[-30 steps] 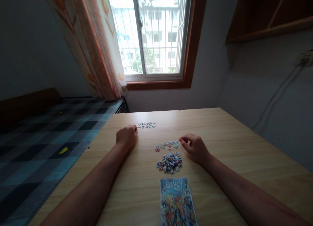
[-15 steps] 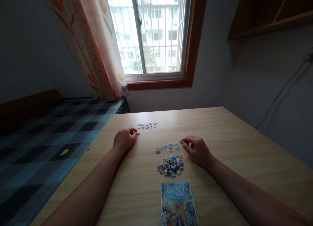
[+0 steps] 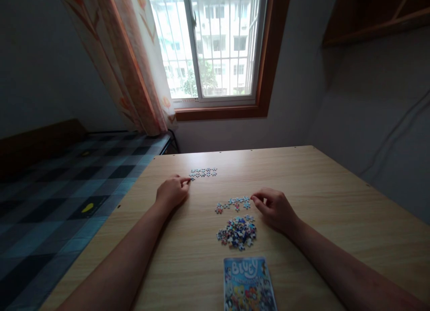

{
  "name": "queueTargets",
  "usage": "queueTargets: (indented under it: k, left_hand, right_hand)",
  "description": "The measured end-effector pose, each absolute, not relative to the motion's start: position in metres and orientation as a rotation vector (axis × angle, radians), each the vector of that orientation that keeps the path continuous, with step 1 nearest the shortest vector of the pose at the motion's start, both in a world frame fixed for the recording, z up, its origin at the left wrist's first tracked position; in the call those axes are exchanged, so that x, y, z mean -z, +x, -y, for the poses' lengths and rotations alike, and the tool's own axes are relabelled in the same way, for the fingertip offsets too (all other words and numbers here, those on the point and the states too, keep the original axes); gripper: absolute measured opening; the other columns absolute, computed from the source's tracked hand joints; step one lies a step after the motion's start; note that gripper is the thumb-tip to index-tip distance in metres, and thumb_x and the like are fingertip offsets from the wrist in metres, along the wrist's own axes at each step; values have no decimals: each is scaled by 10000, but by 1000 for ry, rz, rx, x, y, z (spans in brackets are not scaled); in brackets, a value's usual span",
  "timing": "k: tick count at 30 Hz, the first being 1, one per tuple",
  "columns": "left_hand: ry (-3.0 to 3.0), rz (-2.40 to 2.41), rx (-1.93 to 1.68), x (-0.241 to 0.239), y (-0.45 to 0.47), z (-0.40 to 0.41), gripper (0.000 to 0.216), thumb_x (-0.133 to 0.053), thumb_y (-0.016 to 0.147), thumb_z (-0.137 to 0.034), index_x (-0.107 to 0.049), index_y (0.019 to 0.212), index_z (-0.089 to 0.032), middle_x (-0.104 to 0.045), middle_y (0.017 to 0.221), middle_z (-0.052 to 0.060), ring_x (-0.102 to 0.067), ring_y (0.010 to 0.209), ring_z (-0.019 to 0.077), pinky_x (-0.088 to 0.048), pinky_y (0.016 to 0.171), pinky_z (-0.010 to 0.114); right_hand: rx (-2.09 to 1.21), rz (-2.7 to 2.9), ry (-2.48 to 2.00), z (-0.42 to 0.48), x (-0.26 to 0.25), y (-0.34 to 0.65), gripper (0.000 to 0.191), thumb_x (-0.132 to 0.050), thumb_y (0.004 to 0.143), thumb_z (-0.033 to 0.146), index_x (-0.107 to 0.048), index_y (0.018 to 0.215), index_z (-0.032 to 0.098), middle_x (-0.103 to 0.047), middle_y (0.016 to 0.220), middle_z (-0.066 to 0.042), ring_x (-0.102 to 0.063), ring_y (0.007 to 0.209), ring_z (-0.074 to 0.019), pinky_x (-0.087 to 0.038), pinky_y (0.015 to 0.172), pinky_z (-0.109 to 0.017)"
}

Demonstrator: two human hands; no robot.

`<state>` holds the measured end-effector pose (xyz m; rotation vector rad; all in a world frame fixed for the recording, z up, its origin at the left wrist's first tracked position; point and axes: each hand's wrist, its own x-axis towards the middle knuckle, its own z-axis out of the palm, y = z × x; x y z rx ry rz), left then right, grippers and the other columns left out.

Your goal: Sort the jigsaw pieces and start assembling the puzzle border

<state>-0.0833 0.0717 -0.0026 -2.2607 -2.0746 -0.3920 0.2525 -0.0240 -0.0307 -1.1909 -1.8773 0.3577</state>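
My left hand [image 3: 173,190] rests on the table with thumb and forefinger closed on a small jigsaw puzzle piece [image 3: 192,179]. That piece lies just below the left end of the neat rows of puzzle pieces [image 3: 203,172]. To the right, my right hand [image 3: 277,209] has its fingertips pinched together beside a loose band of pieces [image 3: 237,201]. Whether anything is between those fingertips is hidden. A heap of mixed puzzle pieces [image 3: 238,233] sits nearer to me, below that band.
A puzzle box with "Bluey" on it [image 3: 249,282] lies at the front of the wooden table [image 3: 188,252]. Left of the table stands a bed with a checked cover [image 3: 101,176]. Beyond are a curtain [image 3: 124,55] and a barred window [image 3: 221,46].
My left hand has slid its puzzle piece slightly away from me, closer to the rows. My right hand stays beside the loose band. The view has shifted a little.
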Motion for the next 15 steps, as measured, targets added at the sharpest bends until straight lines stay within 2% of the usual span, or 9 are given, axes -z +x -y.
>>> queueTargets:
  k: [15]
  left_hand:
    - [-2228, 2100, 440, 3, -77, -70, 394, -476, 852, -340, -775, 1106, -314, -705, 1092, 35, -667, 879, 210, -503, 720, 278]
  right_hand:
    - [-340, 1894, -1197, 25, 32, 254, 189, -578, 908, 257, -717, 797, 196, -668, 685, -25, -566, 591, -144, -431, 556, -264]
